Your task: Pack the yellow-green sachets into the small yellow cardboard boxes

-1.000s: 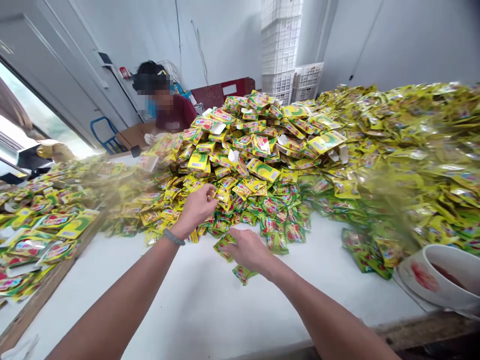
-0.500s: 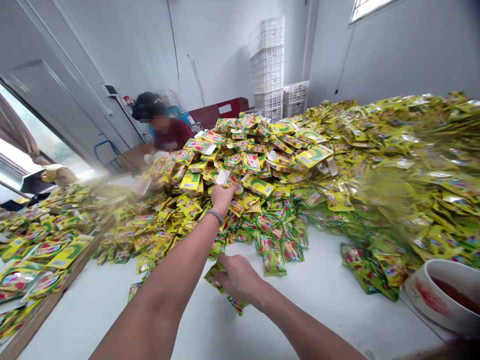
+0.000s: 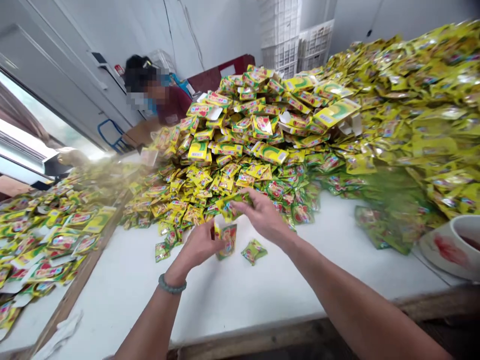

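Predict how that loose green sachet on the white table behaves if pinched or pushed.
Loose green sachet looks crumpled and flat, so probably floppy and light. Glossy film suggests it may slip in a pinch. On the white table it would likely slide, not roll.

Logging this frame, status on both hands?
Left hand pinching sachet. Right hand gripping second sachet by the pile. Loose sachet on table beside them, nothing blocking.

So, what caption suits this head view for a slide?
Left hand holds a green-and-yellow foil sachet, right hand pinches a second sachet, before a heap of yellow packets.
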